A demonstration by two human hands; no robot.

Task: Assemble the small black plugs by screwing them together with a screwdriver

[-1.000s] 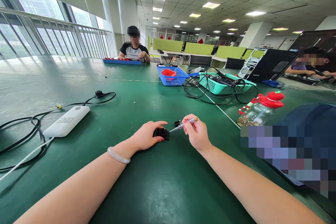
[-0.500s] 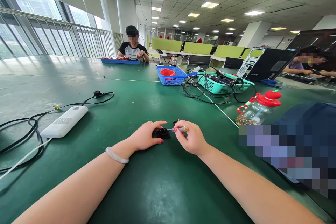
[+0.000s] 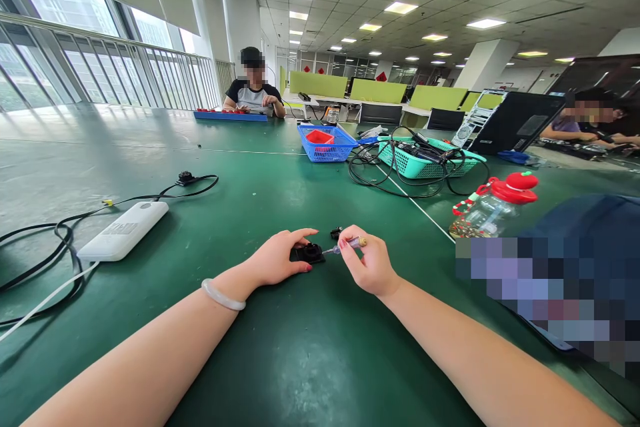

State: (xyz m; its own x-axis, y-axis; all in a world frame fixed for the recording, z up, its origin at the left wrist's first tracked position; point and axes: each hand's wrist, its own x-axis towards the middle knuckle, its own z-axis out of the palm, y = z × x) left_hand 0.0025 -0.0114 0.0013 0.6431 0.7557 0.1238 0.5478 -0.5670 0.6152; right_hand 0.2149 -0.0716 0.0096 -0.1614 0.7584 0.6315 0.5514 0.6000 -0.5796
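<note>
On the green table (image 3: pixel 240 213), my left hand (image 3: pixel 279 256) grips a small flat black part (image 3: pixel 309 253) between thumb and fingers. The part has a raised round middle; its exact kind cannot be made out. My right hand (image 3: pixel 371 263) holds a small screwdriver (image 3: pixel 354 243) with a clear purplish shaft and a yellowish end, pinched between thumb and forefinger. Its thin tip points left, close to the right edge of the black part; whether it touches is too small to tell. A second small black piece (image 3: pixel 336 233) lies just behind the screwdriver.
A white power bank (image 3: pixel 125 230) with cables lies left. Ahead stand a blue basket (image 3: pixel 327 150) and a green basket (image 3: pixel 420 167) with tangled black cables. A red-lidded bottle (image 3: pixel 493 203) and dark cloth (image 3: pixel 590 227) are at right. A person (image 3: pixel 255 90) sits across the table.
My right hand has moved slightly right with the screwdriver, drawing its tip back from the black part's middle. The second black piece shows more. My left hand stays in place.
</note>
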